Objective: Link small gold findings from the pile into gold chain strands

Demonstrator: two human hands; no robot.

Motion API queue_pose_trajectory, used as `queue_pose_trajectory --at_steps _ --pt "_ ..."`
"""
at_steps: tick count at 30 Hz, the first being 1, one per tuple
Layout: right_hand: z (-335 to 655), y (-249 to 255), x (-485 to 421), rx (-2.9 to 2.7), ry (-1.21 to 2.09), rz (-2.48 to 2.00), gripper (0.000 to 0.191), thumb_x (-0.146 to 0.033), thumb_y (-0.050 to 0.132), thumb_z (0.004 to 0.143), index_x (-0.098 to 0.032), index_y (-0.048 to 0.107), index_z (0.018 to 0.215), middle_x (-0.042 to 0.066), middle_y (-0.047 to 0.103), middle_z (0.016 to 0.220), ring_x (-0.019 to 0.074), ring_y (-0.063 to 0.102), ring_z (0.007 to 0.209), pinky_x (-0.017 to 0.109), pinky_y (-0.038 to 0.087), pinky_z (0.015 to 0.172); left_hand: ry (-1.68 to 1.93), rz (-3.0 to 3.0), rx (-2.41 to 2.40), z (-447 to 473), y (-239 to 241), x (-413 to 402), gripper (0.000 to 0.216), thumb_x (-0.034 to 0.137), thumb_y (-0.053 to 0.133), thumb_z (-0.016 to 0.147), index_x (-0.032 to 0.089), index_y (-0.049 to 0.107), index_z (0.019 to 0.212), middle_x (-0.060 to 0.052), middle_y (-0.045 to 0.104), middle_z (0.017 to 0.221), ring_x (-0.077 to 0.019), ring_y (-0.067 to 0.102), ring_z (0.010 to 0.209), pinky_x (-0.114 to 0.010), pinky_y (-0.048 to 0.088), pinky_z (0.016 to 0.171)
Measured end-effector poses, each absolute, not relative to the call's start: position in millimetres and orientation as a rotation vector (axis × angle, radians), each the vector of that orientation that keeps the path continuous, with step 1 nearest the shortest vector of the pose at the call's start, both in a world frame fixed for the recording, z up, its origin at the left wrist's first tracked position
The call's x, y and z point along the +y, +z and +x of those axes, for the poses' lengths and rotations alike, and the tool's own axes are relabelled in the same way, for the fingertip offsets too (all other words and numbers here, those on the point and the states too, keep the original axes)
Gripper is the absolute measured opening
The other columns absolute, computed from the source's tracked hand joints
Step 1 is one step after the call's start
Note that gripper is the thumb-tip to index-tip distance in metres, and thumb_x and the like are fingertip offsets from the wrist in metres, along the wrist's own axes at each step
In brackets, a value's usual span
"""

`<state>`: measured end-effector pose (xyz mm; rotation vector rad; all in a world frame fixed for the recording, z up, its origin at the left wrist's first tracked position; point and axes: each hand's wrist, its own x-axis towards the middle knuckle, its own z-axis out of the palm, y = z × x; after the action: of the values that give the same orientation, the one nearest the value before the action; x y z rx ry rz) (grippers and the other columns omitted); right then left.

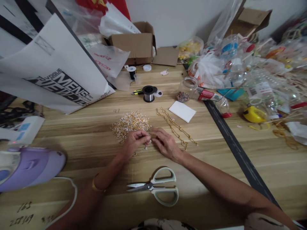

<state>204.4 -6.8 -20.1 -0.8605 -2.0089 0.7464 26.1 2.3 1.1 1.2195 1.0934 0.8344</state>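
My left hand (137, 142) is closed, thumb and forefinger pinched on a thin beaded chain (144, 149) whose loose end trails onto the wooden table. Close beside it, my right hand (166, 143) has its fingers curled together at the same spot; what lies between its fingertips is too small to make out. Just behind the left hand spreads a pile of gold and clear beaded pieces (130, 124). Gold beaded chains (177, 131) lie stretched out behind the right hand. Nearer to me rest scissors (153, 186) with pale handles, blades spread and pointing left.
A wire spool (148, 93), a jar of beads (188, 89) and a white card (182, 111) sit farther back. Plastic bottles (261, 89) and bags crowd the right. At left stand a large white bag (64, 73) and a purple appliance (33, 166) with a white cord.
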Motion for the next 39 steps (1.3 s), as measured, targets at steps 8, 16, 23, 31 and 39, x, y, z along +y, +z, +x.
queue_pose_trajectory --at_steps 8,16,23,31,39 --pt "204.8 -18.7 -4.9 -1.986 0.802 -0.827 0.013 -0.017 0.046 0.093 -0.018 0.058 0.098 0.008 0.061 0.094 0.0185 0.058 0.092 0.033 0.049 0.081 0.812 1.264 1.086 27.6 5.1 2.2 0.020 0.030 0.069 0.070 0.012 0.062 0.064 0.000 0.061 0.058 -0.0098 0.054 0.056 -0.022 0.046 0.058" --pt "204.8 -22.8 -3.9 -1.973 0.800 -0.828 0.010 -0.016 0.047 0.093 -0.017 0.057 0.091 0.006 0.060 0.085 0.0160 0.056 0.081 0.028 0.047 0.074 0.813 1.245 1.098 27.1 2.0 2.0 0.020 0.031 0.069 0.070 0.012 0.062 0.067 0.000 0.062 0.058 -0.0104 0.056 0.055 -0.023 0.047 0.058" --pt "205.1 -21.2 -4.7 -1.951 0.799 -0.837 0.009 -0.016 0.049 0.092 -0.017 0.057 0.088 0.005 0.059 0.083 0.0153 0.055 0.078 0.027 0.046 0.071 0.828 1.268 1.091 27.2 -1.3 2.2 0.022 0.033 0.069 0.072 0.013 0.060 0.068 0.001 0.061 0.057 -0.0102 0.056 0.054 -0.023 0.048 0.057" --pt "203.6 -19.8 -5.4 -1.961 0.791 -0.840 0.011 -0.019 0.049 0.092 -0.017 0.058 0.086 0.005 0.059 0.080 0.0153 0.055 0.075 0.027 0.046 0.068 0.831 1.245 1.116 27.9 1.1 2.2 0.023 0.033 0.070 0.070 0.013 0.061 0.068 0.001 0.062 0.056 -0.0104 0.057 0.054 -0.023 0.048 0.056" --pt "203.7 -23.5 -5.7 -1.966 0.780 -0.827 0.011 -0.023 0.050 0.092 -0.018 0.058 0.088 0.005 0.059 0.080 0.0156 0.056 0.074 0.027 0.046 0.067 0.840 1.232 1.117 26.8 1.5 2.3 0.020 0.030 0.072 0.067 0.013 0.062 0.067 0.001 0.062 0.056 -0.0100 0.056 0.053 -0.022 0.048 0.056"
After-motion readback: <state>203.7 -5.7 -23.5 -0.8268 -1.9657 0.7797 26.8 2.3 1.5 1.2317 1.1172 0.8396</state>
